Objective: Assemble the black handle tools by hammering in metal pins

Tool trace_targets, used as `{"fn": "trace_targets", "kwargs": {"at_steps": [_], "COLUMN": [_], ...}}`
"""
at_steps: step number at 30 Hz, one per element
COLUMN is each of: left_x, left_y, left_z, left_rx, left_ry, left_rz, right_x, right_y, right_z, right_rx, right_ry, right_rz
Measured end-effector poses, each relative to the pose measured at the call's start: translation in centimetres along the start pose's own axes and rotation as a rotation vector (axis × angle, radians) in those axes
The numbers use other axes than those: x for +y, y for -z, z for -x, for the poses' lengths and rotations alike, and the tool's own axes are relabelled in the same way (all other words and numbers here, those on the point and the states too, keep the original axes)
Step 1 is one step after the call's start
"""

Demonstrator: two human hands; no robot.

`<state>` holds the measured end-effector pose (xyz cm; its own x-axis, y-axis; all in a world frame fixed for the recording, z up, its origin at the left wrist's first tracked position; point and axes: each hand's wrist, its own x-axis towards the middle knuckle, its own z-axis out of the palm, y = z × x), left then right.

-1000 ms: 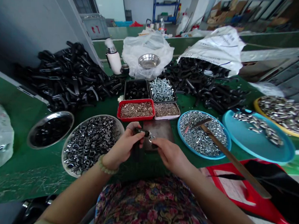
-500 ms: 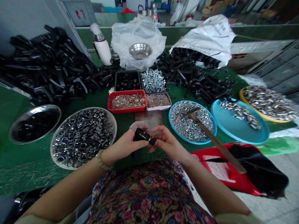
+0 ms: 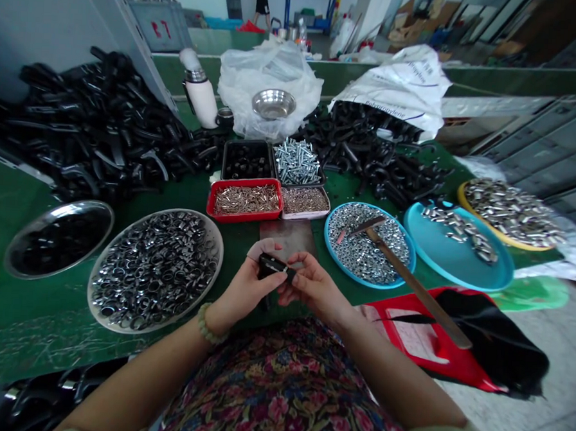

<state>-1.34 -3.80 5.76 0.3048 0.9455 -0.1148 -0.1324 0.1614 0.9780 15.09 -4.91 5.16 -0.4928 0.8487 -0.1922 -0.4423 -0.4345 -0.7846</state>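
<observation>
A short black plastic part point(image 3: 272, 265) with white lettering and a shiny metal band near one end is held between my two hands over the front of the bench. My left hand point(image 3: 241, 289), with a covering on one finger, is closed around its body. At the banded end, my right hand point(image 3: 317, 289) pinches with thumb and fingertips. Just beyond my hands lies a flat metal plate point(image 3: 289, 235). To the left stands a round tray of metal ring clamps point(image 3: 157, 270). A blue tray of small metal nuts point(image 3: 371, 245) is on the right, with a hammer point(image 3: 410, 280) lying across it.
Behind the plate are a red tray of small pins point(image 3: 245, 200), a tray of screws point(image 3: 296, 161) and a black tray point(image 3: 247, 160). Black handle-like parts point(image 3: 104, 129) are heaped at the left. A thermos point(image 3: 202, 98) stands at the back; a red-and-black bag point(image 3: 455, 340) lies at the right.
The view has shifted slightly. Both hands still hold the black part, now turned a little, and my right fingers have moved closer around its banded end.
</observation>
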Motion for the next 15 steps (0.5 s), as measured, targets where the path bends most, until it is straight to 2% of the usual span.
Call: {"fn": "trace_targets", "kwargs": {"at_steps": [4, 5, 7, 9, 10, 11, 12, 14, 15], "left_x": [0.0, 0.2, 0.9, 1.5, 1.6, 1.5, 1.2, -0.2, -1.0], "left_y": [0.8, 1.3, 2.3, 3.2, 3.5, 3.5, 3.4, 2.7, 2.2], "left_z": [-0.5, -0.7, -1.6, -2.9, -3.7, -4.5, -5.3, -6.7, -7.2], "left_rx": [-0.099, -0.113, -0.129, -0.171, -0.201, -0.232, -0.261, -0.314, -0.334], "left_ry": [0.028, 0.022, -0.034, -0.142, -0.202, -0.255, -0.3, -0.373, -0.406], "left_rz": [-0.065, -0.127, -0.313, -0.561, -0.706, -0.859, -1.012, -1.278, -1.367], "right_x": [0.2, -0.4, -2.3, -4.9, -6.2, -7.3, -8.1, -8.7, -8.6], "right_y": [-0.3, -0.1, 0.6, 1.3, 1.5, 1.6, 1.5, 1.0, 0.6], "right_z": [-0.4, -0.8, -2.3, -5.4, -7.5, -9.9, -12.4, -17.0, -18.9], "right_rx": [0.157, 0.148, 0.046, -0.02, 0.017, 0.111, 0.15, 0.113, 0.095], "right_ry": [0.039, 0.027, -0.005, 0.054, 0.15, 0.257, 0.309, 0.277, 0.247], "right_rz": [0.082, 0.15, 0.37, 0.712, 0.928, 1.182, 1.46, 1.923, 2.026]}}
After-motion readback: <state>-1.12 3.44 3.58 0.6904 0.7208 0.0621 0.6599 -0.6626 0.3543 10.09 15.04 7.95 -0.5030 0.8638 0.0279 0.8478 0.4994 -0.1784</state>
